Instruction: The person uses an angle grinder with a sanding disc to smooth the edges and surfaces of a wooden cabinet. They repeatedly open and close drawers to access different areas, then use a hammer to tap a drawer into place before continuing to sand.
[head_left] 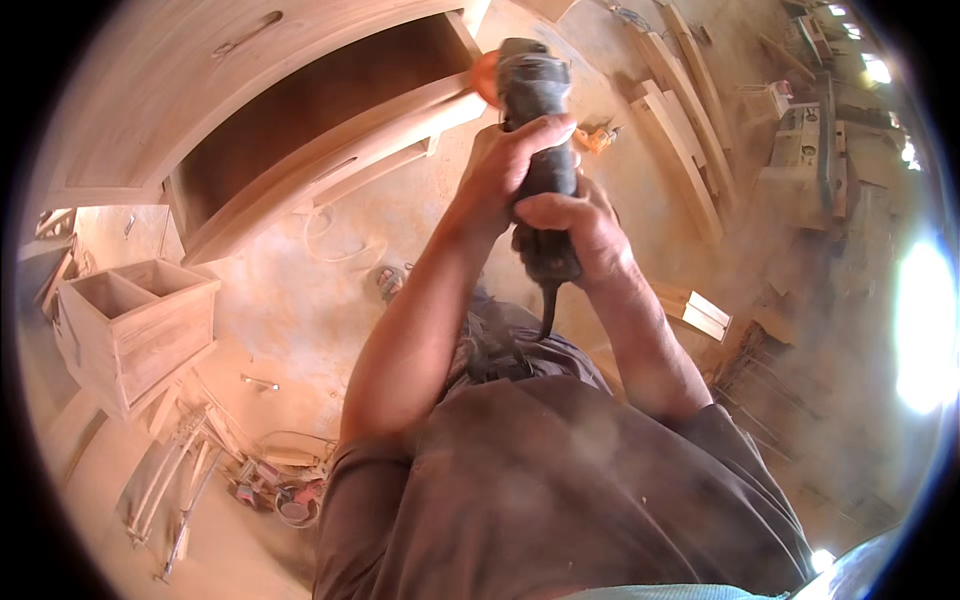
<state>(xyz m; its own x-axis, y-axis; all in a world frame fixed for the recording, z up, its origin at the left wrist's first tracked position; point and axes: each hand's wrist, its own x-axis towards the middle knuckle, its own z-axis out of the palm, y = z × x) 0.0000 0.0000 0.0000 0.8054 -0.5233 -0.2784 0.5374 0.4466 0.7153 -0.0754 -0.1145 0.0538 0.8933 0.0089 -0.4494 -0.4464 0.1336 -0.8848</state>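
Both my hands are wrapped round a dark angle grinder (537,85), held lengthwise in front of me with its cord hanging from the near end. My left hand (505,165) grips the middle of the body, thumb across the top. Closer to me, my right hand (590,225) holds the rear part. An orange disc (485,78) on the tool's left side is at the right end of a pulled-out wooden drawer (350,145); whether it touches the wood I cannot tell. The drawer belongs to a large pale wooden cabinet (150,110).
A small two-compartment wooden box (165,335) stands at the left. Long planks (685,150) lie at the far right, near an orange power tool (598,138). Wood scraps and a round container (297,505) are at the lower left. Dust hazes the right side.
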